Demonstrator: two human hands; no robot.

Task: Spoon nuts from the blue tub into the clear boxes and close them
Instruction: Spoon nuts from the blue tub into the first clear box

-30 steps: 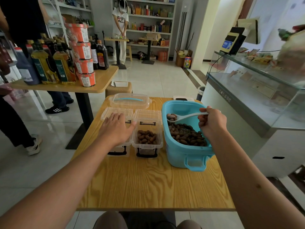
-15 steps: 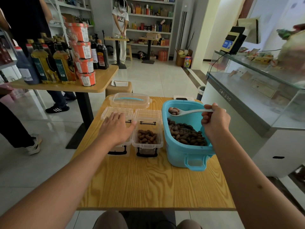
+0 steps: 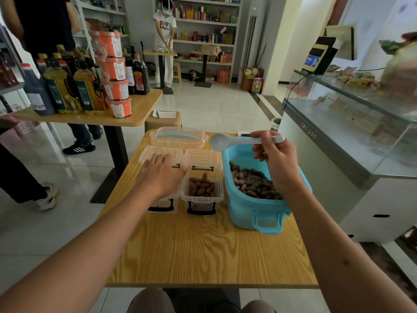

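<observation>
The blue tub (image 3: 255,214) stands at the right of the wooden table (image 3: 203,251), half full of brown nuts (image 3: 252,182). My right hand (image 3: 276,159) grips a white spoon (image 3: 228,141) raised above the tub's far left corner; its bowl shows no nuts. Two clear boxes sit left of the tub. The right box (image 3: 202,188) is open and holds nuts, one nut in the air just above the pile. My left hand (image 3: 161,175) rests flat on the left box (image 3: 162,205), fingers straight.
A larger clear lidded box with a blue handle (image 3: 178,137) lies behind the two boxes. A second table (image 3: 135,109) with bottles and orange tubs stands to the left. People stand to the left and at the back. A glass counter (image 3: 338,123) runs along the right.
My right hand lifted the spoon from inside the tub up and to the left, and its nuts have dropped into the right box. My left hand stayed on the left box.
</observation>
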